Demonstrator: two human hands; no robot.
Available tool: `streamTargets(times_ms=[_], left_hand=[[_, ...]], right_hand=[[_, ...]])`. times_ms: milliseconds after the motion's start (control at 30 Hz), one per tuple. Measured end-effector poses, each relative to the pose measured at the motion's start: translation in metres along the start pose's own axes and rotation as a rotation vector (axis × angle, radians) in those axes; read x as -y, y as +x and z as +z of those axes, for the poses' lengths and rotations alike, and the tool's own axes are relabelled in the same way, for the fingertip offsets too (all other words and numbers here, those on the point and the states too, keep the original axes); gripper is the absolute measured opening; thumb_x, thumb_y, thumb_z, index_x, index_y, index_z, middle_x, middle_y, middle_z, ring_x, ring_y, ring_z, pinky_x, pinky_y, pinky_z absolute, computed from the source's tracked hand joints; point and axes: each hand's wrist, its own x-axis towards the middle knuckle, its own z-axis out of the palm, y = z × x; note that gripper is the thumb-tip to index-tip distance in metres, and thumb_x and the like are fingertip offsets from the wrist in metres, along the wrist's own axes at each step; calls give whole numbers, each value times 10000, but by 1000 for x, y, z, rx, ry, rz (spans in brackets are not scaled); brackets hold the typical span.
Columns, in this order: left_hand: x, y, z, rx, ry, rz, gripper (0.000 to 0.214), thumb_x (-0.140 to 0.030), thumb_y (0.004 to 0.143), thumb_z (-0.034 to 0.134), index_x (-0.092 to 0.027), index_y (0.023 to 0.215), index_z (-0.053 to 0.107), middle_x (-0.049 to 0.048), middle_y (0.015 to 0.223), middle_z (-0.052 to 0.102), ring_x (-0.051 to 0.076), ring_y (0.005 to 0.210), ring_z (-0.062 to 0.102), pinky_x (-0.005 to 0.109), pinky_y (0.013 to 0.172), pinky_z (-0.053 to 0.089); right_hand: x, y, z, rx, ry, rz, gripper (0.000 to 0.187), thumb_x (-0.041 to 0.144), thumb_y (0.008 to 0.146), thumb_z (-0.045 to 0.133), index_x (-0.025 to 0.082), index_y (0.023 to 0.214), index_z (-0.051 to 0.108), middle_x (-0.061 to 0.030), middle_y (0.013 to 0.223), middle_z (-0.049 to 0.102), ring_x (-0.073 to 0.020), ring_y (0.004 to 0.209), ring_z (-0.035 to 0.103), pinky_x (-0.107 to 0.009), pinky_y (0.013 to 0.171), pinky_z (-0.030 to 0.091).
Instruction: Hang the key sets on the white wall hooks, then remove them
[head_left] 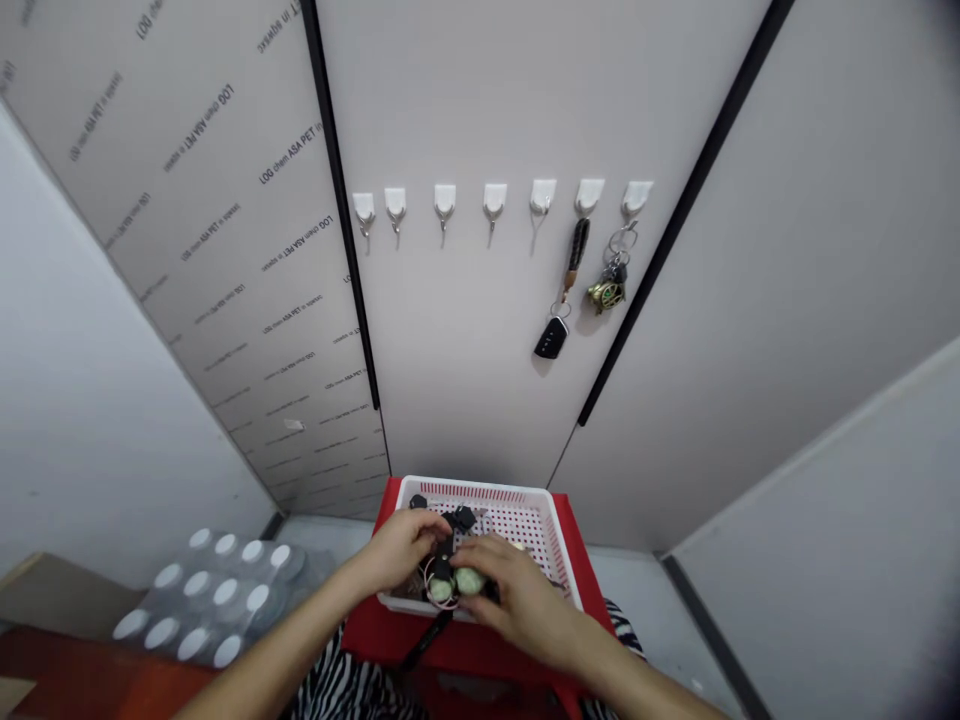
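A white plastic basket [559, 535] with pierced walls holds several keys and keychains. Over its left half, my left hand [405, 548] has its fingers bent against a black strap [447, 545]. My right hand [514, 595] curls from the other side around a keychain with pale green round charms [469, 581]. A pink ring [429, 575] shows beside the charms, and a black strap end [427, 640] hangs over the basket's near edge. Black key fobs [465, 517] lie just beyond my fingers. My fingers partly hide what they touch.
The basket stands on a red stool [577, 560]. Several white hooks [494, 200] line the cabinet door; a black car key [552, 338] and a bronze-coloured keychain [606, 295] hang at the right. Capped bottles [196, 585] stand at lower left.
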Motion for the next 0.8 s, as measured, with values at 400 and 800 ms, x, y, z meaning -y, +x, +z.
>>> streamTargets(times_ms=[400,800], left_hand=[[-44,29,-3,-251,-300,143,421,-70,541,402,-157,949,462,47,900,478,114,750,463,205,622,378],[-62,62,-1,-388,-177,39,177,-271,606,444,-111,584,516,-6,530,511,88,506,439,184,489,329]], right_hand=[[-13,36,-37,-390,369,343,236,336,652,409,133,742,491,37,502,444,-63,412,363,-181,405,307],[-3,40,-57,-548,89,204,252,341,680,392,144,775,519,-41,661,574,-131,569,492,-242,542,392]])
